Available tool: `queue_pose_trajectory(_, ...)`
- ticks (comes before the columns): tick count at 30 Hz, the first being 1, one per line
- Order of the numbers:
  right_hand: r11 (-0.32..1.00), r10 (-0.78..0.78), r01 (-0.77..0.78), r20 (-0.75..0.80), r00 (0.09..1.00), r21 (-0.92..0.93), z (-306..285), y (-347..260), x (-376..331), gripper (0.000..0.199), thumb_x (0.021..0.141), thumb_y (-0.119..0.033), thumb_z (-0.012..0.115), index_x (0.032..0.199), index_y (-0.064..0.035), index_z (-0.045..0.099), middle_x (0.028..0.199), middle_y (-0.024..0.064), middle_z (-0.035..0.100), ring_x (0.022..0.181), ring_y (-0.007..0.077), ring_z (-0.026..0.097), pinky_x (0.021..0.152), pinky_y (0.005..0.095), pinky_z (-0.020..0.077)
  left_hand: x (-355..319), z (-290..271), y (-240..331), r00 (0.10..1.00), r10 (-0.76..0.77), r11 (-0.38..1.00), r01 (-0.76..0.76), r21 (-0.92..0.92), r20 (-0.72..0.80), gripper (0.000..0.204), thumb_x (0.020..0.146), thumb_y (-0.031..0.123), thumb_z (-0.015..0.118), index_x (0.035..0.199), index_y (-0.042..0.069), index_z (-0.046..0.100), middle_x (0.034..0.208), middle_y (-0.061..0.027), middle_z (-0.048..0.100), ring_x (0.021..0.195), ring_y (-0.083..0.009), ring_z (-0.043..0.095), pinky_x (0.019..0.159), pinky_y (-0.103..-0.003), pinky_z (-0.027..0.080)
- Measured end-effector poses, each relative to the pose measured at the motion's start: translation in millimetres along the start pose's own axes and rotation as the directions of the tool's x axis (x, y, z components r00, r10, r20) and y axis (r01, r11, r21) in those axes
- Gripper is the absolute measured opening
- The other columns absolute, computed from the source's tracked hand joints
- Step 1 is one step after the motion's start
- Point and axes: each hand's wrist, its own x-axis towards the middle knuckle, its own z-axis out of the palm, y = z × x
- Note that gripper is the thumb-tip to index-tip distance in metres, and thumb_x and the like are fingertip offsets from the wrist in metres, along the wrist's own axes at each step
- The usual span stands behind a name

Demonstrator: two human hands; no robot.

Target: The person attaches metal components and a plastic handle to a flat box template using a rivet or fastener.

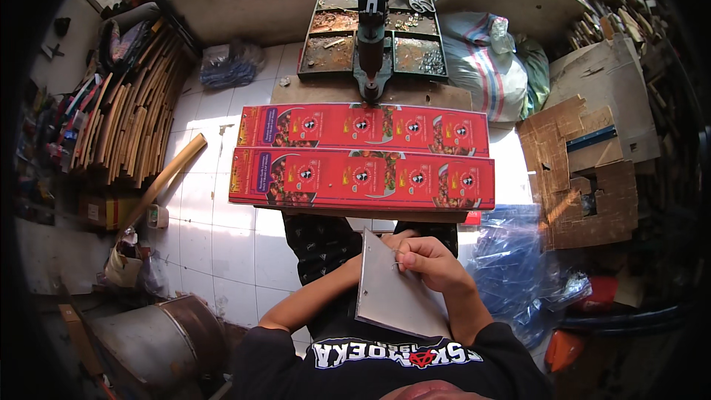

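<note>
I hold a stiff grey board (396, 289) tilted up close to my chest. My left hand (400, 238) is mostly hidden behind it, with some fingers showing past its upper edge; it appears to grip the board from the back. My right hand (431, 261) is closed in a pinch at the board's face, on a thin metal wire piece (398, 261) whose exact kind is too small to make out. A small metal fitting (365, 293) shows near the board's left edge. Beyond my hands, two red printed cardboard panels (363, 178) lie on the bench.
A dark hand press (372, 37) stands behind the panels, before a compartment tray (333, 55) of small metal parts with scissors (418, 2). Stacked boards (141, 104) and a long tube (167, 178) are left. Sacks (481, 59), cut cardboard (585, 170) and plastic wrap (507, 259) are right.
</note>
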Motion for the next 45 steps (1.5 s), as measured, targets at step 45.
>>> queue_pose_trajectory(45, 0.889, 0.131, -0.226, 0.251, 0.959, 0.400, -40.1, -42.8, 62.7, 0.026, 0.096, -0.029, 0.059, 0.088, -0.0046, 0.055, 0.085, 0.0067, 0.062, 0.065, 0.0145, 0.063, 0.056, 0.0245, 0.0527, -22.1, -171.5, 125.2, 0.715, 0.644, 0.755, -0.652, 0.075, -0.272, 0.030, 0.084, 0.004, 0.069, 0.114, 0.000, 0.063, 0.104, -0.0112, 0.069, 0.097, -0.0237, 0.068, 0.087, -0.034, 0.051)
